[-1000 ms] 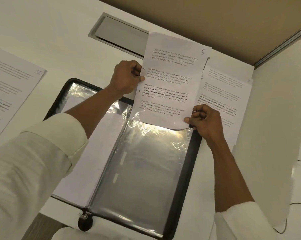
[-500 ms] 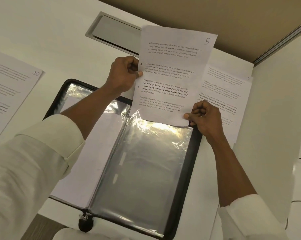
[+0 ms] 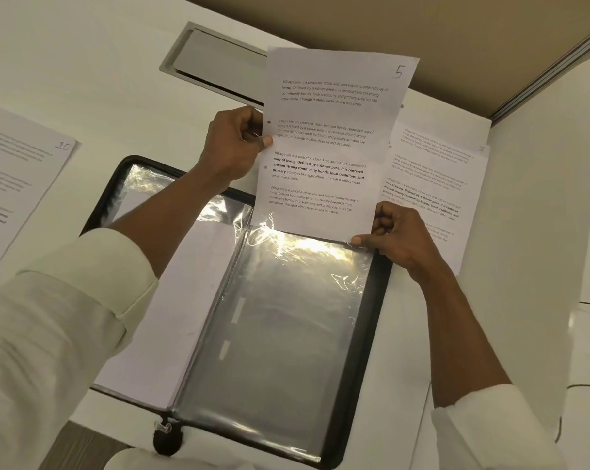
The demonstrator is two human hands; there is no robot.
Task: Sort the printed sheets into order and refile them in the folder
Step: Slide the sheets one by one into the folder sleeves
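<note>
I see the left hand pinching the left edge of the white printed sheet numbered 5, while the right hand grips its lower right corner. Its bottom edge meets the clear sleeve's top in the open black zip folder on the white desk. Just right lies a paper stack topped by sheet 7. White sheet 10 lies far left. Sheet 5 hides part of the grey metal desk hatch.

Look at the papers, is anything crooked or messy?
Nothing is torn or spilled. The sheet marked 5 hangs tilted between the left hand and right hand, its bottom edge at the clear sleeve, whose top is crinkled. The loose sheets right of the folder lie fanned unevenly.
</note>
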